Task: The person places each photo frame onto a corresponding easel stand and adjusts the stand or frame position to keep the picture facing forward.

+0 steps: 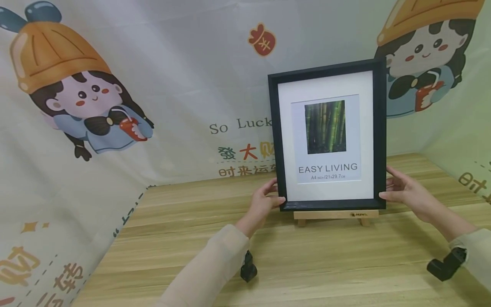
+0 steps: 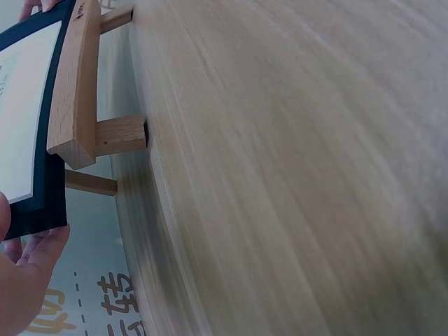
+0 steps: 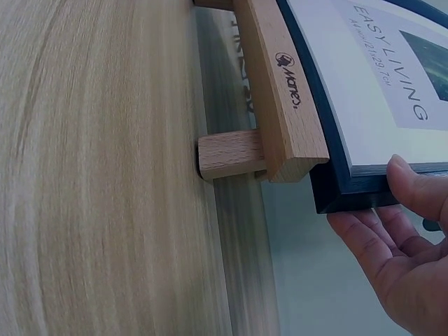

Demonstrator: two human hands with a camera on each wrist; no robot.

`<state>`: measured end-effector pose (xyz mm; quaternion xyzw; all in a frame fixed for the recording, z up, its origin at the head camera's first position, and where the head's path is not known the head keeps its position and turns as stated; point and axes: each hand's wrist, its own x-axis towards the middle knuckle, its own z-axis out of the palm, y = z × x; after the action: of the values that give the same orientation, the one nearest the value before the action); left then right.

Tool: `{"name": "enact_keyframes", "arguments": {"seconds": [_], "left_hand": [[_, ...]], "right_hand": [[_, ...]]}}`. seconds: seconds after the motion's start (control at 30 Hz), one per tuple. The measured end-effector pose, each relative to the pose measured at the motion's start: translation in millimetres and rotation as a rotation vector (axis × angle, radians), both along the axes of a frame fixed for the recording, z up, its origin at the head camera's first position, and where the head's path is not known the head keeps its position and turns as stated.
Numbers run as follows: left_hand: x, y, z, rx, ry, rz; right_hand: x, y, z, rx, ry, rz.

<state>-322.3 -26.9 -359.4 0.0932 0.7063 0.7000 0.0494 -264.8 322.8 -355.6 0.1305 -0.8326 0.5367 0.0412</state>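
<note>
A black picture frame with a white mat and a bamboo picture stands upright, leaning slightly back, on a small wooden easel. My left hand grips its lower left side, thumb in front and fingers behind. At the lower right side, my right hand holds it the same way. In the right wrist view the easel's ledge lies under the frame's bottom edge, and the right thumb presses the front of the frame's corner. Most of the easel is hidden behind the frame.
The easel's feet rest on a wood-grain table. A pale printed cloth with cartoon figures and lettering hangs behind and at the sides. Black devices, one at the left and one at the right, sit at the wrists.
</note>
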Motion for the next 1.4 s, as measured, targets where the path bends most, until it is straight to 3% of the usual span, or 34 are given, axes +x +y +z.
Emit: {"name": "enact_keyframes", "arguments": {"seconds": [0.6,0.8,1.1,1.27,1.4], "left_hand": [[-2.1,0.0,0.3,-0.026,-0.018,-0.017],[-1.8,0.0,-1.5,-0.052,0.006,-0.022],[8.7,4.8,-11.2,-0.112,0.153,-0.004],[17.1,6.8,-14.6,-0.193,0.153,0.019],[23.8,11.5,-15.3,-0.264,0.144,0.07]], "right_hand": [[-3.4,2,-1.1,0.009,-0.015,0.002],[-0.5,1,-4.2,0.033,-0.003,0.005],[11.3,-12,-18.6,0.002,0.051,-0.032],[17.8,-18,-26.7,-0.037,0.099,-0.016],[20.2,-23,-29.4,-0.059,0.078,-0.021]]}}
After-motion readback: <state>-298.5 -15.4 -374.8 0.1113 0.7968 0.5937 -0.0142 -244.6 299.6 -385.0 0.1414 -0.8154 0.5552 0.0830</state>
